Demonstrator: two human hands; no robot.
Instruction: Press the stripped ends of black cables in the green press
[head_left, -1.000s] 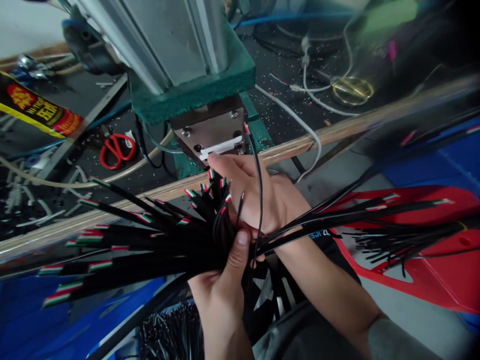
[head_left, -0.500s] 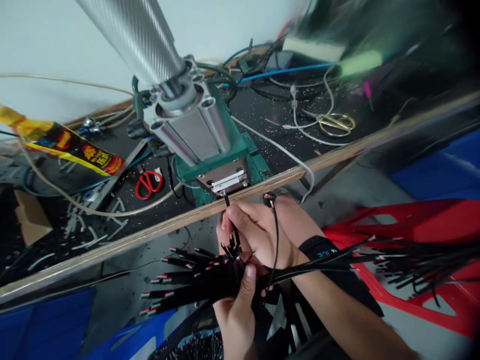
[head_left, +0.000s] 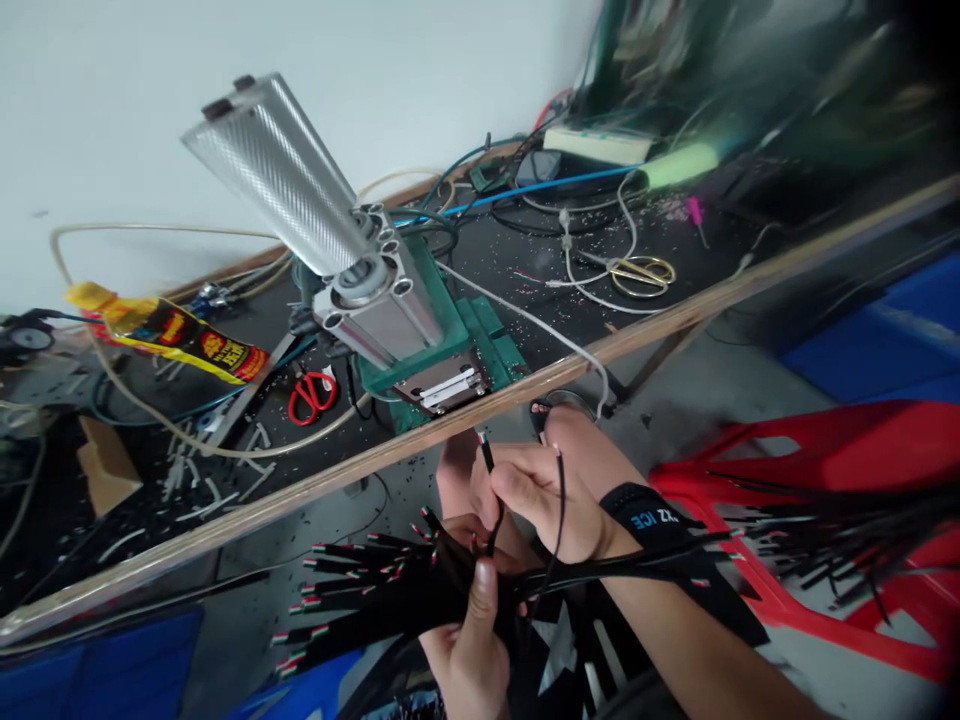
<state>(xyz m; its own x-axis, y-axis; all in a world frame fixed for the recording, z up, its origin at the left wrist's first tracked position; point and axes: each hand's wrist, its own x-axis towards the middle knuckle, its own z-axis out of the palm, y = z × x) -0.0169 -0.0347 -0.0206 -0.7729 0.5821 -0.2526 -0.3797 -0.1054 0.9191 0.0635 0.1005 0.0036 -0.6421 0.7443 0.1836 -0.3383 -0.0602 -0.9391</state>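
Observation:
My right hand (head_left: 544,505) is closed in a pinch on one black cable (head_left: 487,456), whose stripped end shows small red, white and green wires. That end points up, just below the table edge and apart from the press. My left hand (head_left: 472,625) wraps around a thick bundle of black cables (head_left: 375,595) over my lap. The bundle's striped wire ends fan out to the left. Another thin black cable (head_left: 562,495) crosses over the right hand. Above the hands, a green and silver pneumatic press (head_left: 420,350) stands at the table's front edge.
The wooden table edge (head_left: 337,487) runs between hands and press. Red-handled scissors (head_left: 311,398), a yellow-capped bottle (head_left: 180,335) and gold-handled scissors (head_left: 643,275) lie on the tabletop. At the right, more black cables hang over a red plastic stool (head_left: 705,465).
My right hand has drawn the single cable's end away from the press's front, down toward the bundle. The left hand still holds the bundle. The camera view has shifted.

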